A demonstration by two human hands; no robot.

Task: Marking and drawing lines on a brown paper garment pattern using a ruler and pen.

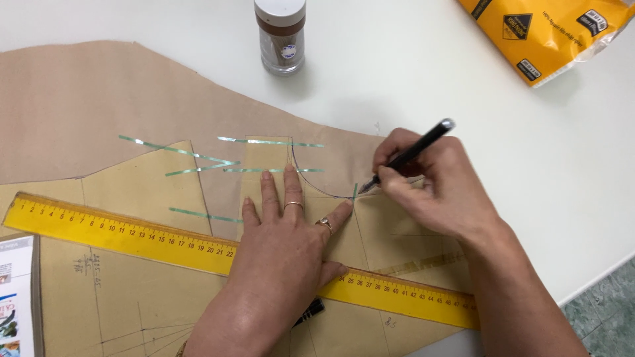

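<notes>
My left hand lies flat with fingers spread on a yellowish paper pattern piece, pressing it onto a larger brown paper sheet. Two rings show on its fingers. My right hand holds a black pen, its tip touching the paper at the end of a drawn curve beside my left index fingertip. A long yellow ruler lies across the pattern, passing under my left hand. Several strips of clear tape hold the pattern pieces.
A small jar with a white lid stands at the back on the white table. A yellow plastic bag lies at the back right. A printed booklet sits at the left edge. Green floor shows at the lower right.
</notes>
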